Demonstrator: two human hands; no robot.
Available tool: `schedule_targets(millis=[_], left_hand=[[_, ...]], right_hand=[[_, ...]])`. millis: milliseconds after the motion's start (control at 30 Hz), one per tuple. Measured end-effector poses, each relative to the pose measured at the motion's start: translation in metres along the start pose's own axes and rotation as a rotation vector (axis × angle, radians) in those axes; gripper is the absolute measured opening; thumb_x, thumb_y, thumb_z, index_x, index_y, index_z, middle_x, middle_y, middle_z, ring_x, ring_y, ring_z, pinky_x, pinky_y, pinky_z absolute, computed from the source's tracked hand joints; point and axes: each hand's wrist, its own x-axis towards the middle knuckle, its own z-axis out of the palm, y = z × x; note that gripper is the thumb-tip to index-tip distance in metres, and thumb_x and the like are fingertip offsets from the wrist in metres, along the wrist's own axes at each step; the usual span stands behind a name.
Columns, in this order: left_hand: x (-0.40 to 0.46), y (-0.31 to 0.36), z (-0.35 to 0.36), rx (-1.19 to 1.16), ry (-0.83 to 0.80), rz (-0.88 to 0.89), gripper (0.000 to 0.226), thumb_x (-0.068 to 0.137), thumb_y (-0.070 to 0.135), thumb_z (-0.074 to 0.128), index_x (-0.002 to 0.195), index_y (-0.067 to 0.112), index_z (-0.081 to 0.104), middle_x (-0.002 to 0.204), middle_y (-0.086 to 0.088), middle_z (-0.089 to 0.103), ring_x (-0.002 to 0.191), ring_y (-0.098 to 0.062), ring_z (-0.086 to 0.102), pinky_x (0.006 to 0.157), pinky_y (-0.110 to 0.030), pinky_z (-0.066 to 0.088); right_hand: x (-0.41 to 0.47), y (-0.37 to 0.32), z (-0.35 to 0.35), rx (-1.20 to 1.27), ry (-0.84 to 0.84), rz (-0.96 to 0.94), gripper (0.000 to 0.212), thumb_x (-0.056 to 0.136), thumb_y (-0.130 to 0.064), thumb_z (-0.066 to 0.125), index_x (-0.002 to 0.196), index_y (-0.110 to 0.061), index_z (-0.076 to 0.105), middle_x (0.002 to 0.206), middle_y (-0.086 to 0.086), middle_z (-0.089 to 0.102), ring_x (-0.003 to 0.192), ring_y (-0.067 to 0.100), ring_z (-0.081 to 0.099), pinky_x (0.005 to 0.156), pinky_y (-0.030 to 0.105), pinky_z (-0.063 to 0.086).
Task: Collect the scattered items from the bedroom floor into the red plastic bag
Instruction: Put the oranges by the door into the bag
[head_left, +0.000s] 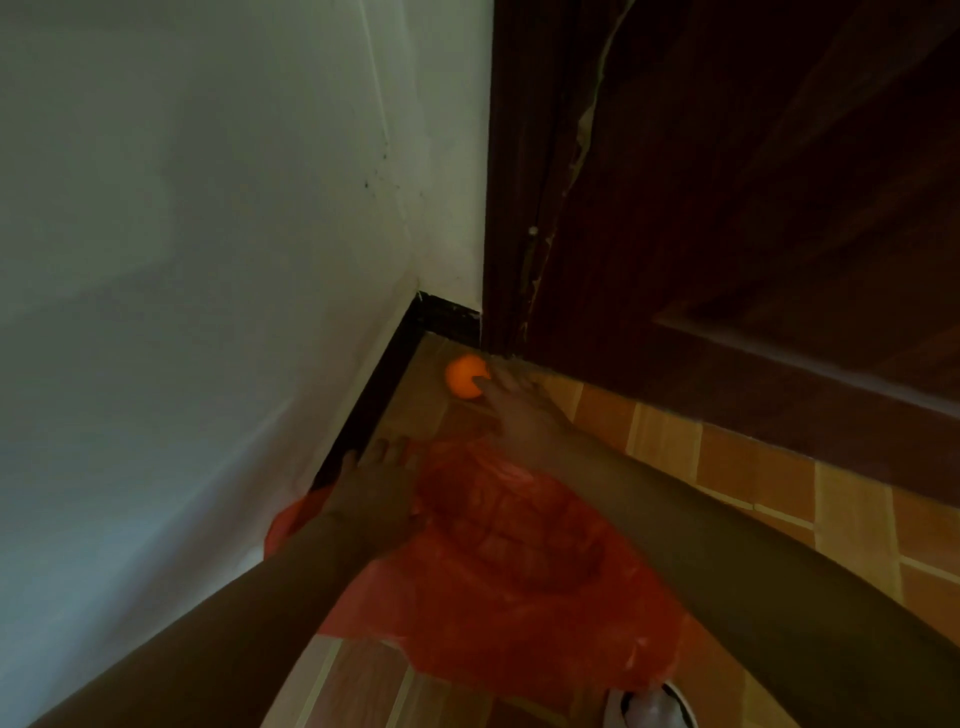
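Right hand at the orange ball, left hand on the red bag

The right hand (511, 410) reaches into the corner with loosely spread fingers, the fingertips (480, 383) touching the orange ball (464, 375); it is not closed around it. The ball lies on the tiled floor (737, 467) near the door (727, 208). The left hand (371, 491) holds the rim of the red plastic bag (498, 561), but blur hides how the fingers grip.

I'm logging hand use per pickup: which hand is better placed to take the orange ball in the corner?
Right. The right hand already reaches the orange ball, fingertips touching it. The left hand rests on the red plastic bag, farther back.
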Motion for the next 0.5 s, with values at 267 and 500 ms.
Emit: schedule_targets(millis=[267,500], left_hand=[[-0.007,-0.002,-0.004,-0.009,0.083,0.014,0.085,0.096,0.056,0.055,0.162,0.020,0.016,0.169,-0.011,0.015,0.156,-0.034,0.013,0.123,-0.056,0.020],[-0.018,-0.013,-0.006,-0.033,0.081,-0.017,0.087,0.096,0.056,0.056,0.163,0.021,0.013,0.168,-0.011,0.016,0.154,-0.033,0.018,0.123,-0.054,0.020]], right_hand=[[0.058,-0.002,0.009,-0.039,-0.085,-0.056,0.086,0.094,-0.043,0.066,0.163,-0.026,0.017,0.171,0.008,0.008,0.154,0.036,0.016,0.123,0.057,0.020],[0.052,-0.010,0.016,-0.117,-0.016,-0.081,0.070,0.090,-0.033,0.069,0.152,-0.017,0.039,0.160,0.012,0.023,0.141,0.036,0.029,0.114,0.056,0.036]])
